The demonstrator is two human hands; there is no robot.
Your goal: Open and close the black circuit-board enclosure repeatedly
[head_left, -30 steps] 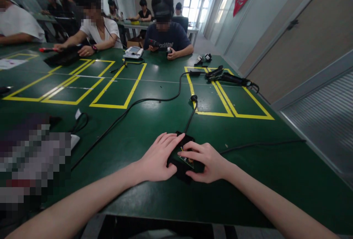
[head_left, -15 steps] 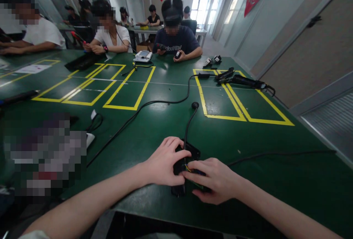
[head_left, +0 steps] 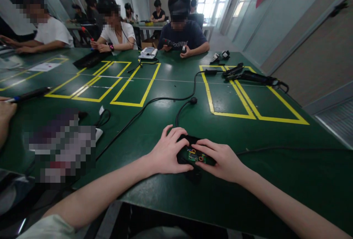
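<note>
A small black power adapter (head_left: pixel 194 155) lies open near the front edge of the green table (head_left: pixel 171 121), and a green circuit board with coloured wires shows inside it. My left hand (head_left: pixel 168 152) grips its left end with curled fingers. My right hand (head_left: pixel 222 160) holds its right end, fingers laid over the top edge. A black cable (head_left: pixel 182 107) runs from the adapter toward the table's middle.
Yellow tape rectangles (head_left: pixel 129 84) mark the table. Black tools and cables (head_left: pixel 248 76) lie at the far right. A long black cord (head_left: pixel 143 106) crosses the middle. Several people sit along the far and left sides. A blurred patch (head_left: pixel 62 147) lies at the left.
The adapter has been turned in my hands so the circuit board faces up. The cable now curves away to the left. The camera has shifted slightly.
</note>
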